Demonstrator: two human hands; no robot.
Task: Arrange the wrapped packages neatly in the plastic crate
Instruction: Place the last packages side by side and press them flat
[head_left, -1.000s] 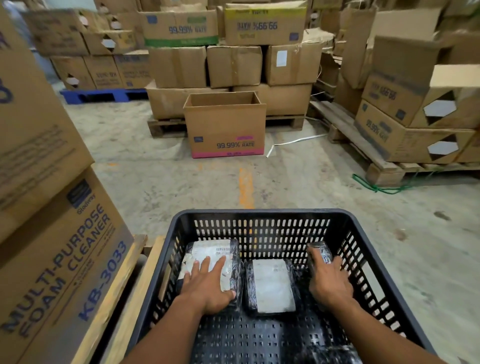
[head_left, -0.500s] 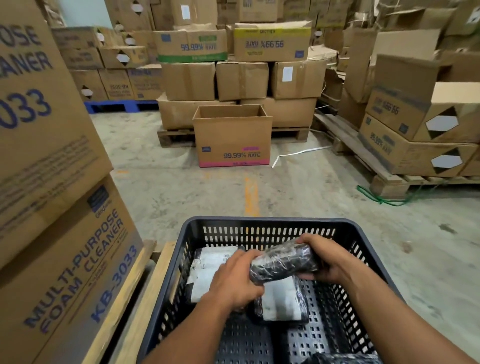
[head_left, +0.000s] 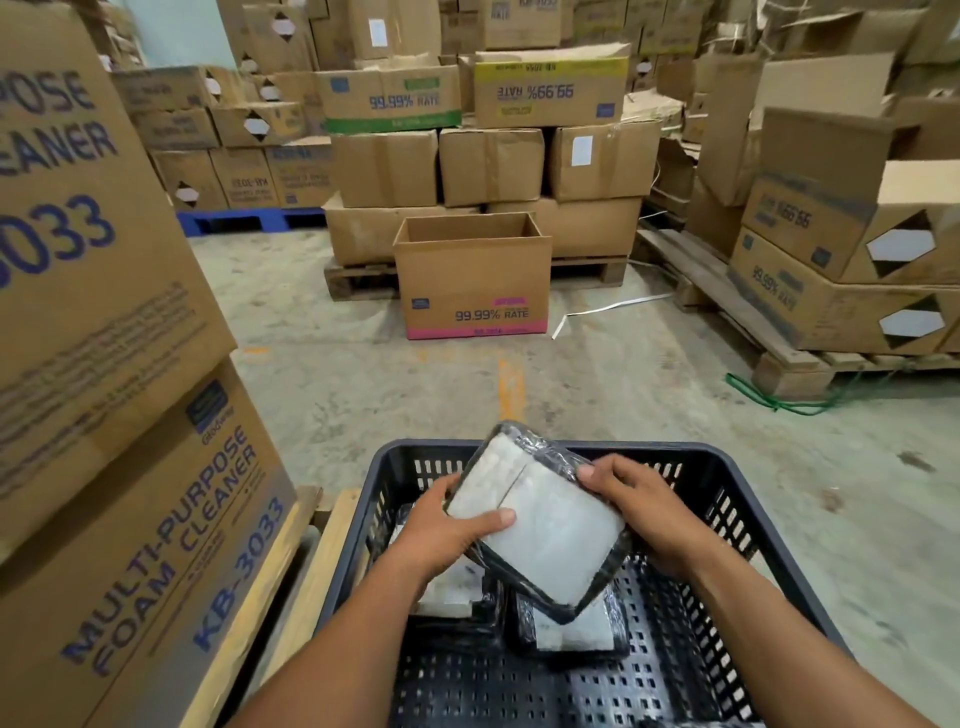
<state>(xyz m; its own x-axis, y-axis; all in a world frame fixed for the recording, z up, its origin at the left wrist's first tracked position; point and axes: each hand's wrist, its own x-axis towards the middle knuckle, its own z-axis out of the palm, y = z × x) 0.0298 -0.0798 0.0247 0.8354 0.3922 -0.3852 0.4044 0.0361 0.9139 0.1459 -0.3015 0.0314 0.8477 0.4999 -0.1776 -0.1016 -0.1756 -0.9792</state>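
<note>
A black perforated plastic crate (head_left: 727, 499) sits right in front of me. Above it I hold a flat wrapped package (head_left: 540, 525), white inside shiny black film, tilted with its white face up. My left hand (head_left: 441, 530) grips its left edge and my right hand (head_left: 639, 509) grips its right edge. Two more wrapped packages lie flat on the crate floor beneath: one on the left (head_left: 452, 587), largely hidden by my left arm, and one in the middle (head_left: 571, 629), partly covered by the held package.
Stacked "Multi-Purpose Foam Cleaner" cartons (head_left: 119, 467) stand on a wooden pallet (head_left: 306, 561) close on the left. An open carton (head_left: 472, 275) stands on the concrete floor ahead. More cartons sit on pallets at the back and right (head_left: 841, 270). A green strap (head_left: 774, 400) lies on the floor.
A second ago both hands pressed packages flat in the crate. Then both hands lifted the right-hand package, and it has since turned from edge-on to white face up, held higher.
</note>
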